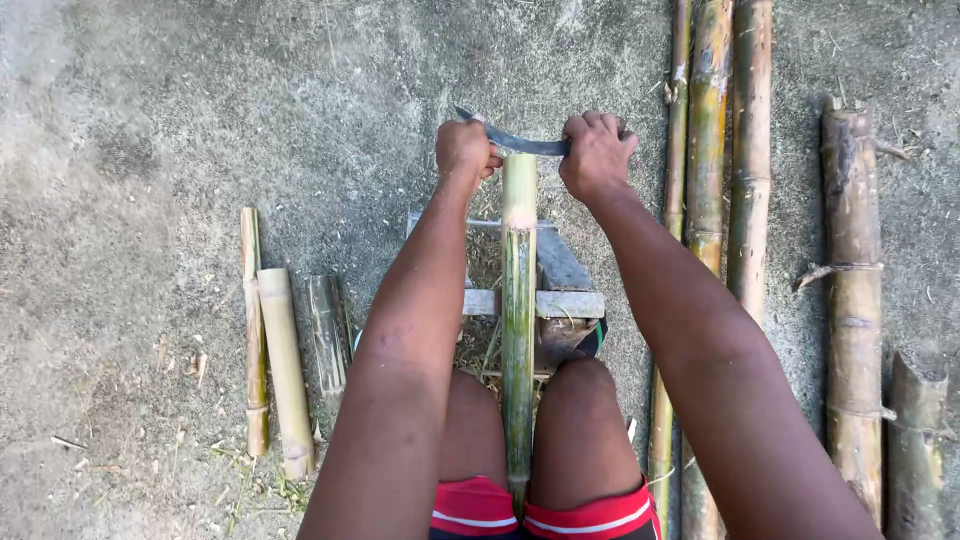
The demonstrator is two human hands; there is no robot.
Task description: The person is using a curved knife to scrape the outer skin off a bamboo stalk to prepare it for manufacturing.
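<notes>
Rough grey concrete floor (150, 100) is lying under long bamboo poles (745, 180) on the right, cut bamboo pieces (285, 370) on the left. A green bamboo stalk (518, 320) is running between the knees over a wooden stool (560, 300). Left hand (463, 150) and right hand (597, 152) are clenching a curved blade (525, 143) across the stalk's far end.

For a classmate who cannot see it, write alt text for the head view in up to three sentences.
Seen from above, a person's left hand and right hand grip the two ends of a blade laid across the far end of a green bamboo pole held between the knees. Cut bamboo pieces lie on the ground to the left, and long bamboo poles to the right.
</notes>
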